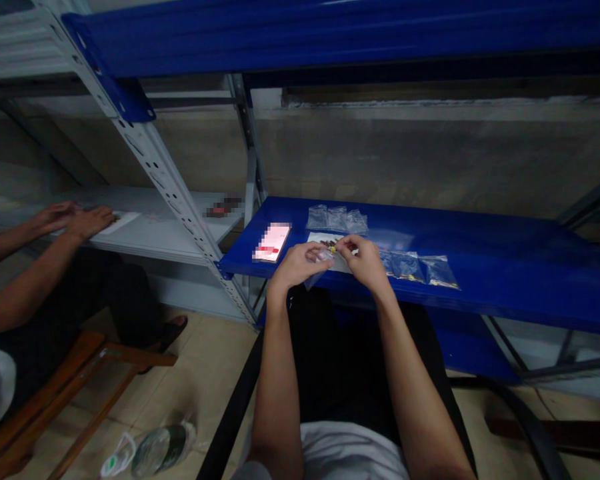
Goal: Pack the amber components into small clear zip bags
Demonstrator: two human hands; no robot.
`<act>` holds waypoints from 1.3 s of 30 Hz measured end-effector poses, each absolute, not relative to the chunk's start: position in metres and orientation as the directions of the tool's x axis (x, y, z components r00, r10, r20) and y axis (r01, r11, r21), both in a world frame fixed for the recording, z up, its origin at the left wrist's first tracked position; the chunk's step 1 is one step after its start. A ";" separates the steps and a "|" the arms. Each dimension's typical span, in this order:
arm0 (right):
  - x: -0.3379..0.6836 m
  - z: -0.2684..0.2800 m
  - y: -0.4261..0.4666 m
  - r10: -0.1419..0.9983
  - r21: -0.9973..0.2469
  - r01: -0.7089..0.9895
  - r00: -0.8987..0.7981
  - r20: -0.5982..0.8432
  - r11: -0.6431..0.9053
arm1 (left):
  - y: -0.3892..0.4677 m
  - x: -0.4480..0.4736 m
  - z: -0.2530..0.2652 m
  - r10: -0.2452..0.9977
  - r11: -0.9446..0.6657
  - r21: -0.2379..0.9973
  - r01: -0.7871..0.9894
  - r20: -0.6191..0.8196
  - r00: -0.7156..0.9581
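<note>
My left hand (300,264) is closed on a small clear plastic bag (316,275), whose lower part hangs over the shelf's front edge. My right hand (364,259) is pinched close to the bag's mouth, at a small yellow piece (333,249) too small to name exactly. Under and behind the fingers lies a white sheet (316,237) with several small dark pieces (327,243) on it. To the right of my right hand is a row of clear bags (411,268), with small yellowish and reddish bits along their bottoms. Flat clear bags (337,219) lie behind the sheet.
A lit phone (275,241) lies left on the blue shelf (505,267). A grey metal upright (165,173) separates it from a white shelf, where another person's hands (83,221) work. A blue beam (330,37) crosses above. A large bottle (161,450) stands on the floor.
</note>
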State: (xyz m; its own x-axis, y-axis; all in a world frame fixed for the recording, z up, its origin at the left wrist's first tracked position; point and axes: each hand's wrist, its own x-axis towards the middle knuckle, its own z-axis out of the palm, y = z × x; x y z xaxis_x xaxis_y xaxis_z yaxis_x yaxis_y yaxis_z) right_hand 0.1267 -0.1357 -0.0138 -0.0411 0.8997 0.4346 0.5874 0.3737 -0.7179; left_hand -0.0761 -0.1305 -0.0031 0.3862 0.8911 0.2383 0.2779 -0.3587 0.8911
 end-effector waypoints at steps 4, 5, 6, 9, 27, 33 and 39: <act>0.129 0.009 -0.149 0.890 -0.794 0.403 -0.183 0.417 0.455 | -0.136 -0.070 0.007 0.866 -0.412 0.869 0.275 0.280 0.414; 0.130 0.014 -0.152 0.893 -0.809 0.377 -0.199 0.404 0.450 | -0.138 -0.069 0.010 0.859 -0.422 0.866 0.269 0.287 0.424; 0.131 0.018 -0.155 0.897 -0.823 0.356 -0.212 0.389 0.442 | -0.140 -0.068 0.013 0.852 -0.431 0.864 0.261 0.295 0.432; 0.136 0.028 -0.163 0.916 -0.865 0.321 -0.242 0.319 0.386 | -0.143 -0.065 0.019 0.837 -0.448 0.865 0.226 0.318 0.445; 0.168 0.053 -0.203 0.950 -0.912 0.267 -0.111 0.291 0.311 | -0.145 -0.048 0.041 0.803 -0.384 0.923 0.020 0.323 0.501; 0.166 0.051 -0.204 0.960 -0.946 0.166 -0.054 0.274 0.280 | -0.140 -0.051 0.038 0.824 -0.341 0.939 -0.033 0.316 0.471; 0.161 0.054 -0.205 0.977 -0.972 0.104 0.010 0.214 0.211 | -0.135 -0.045 0.033 0.855 -0.353 0.934 -0.064 0.349 0.384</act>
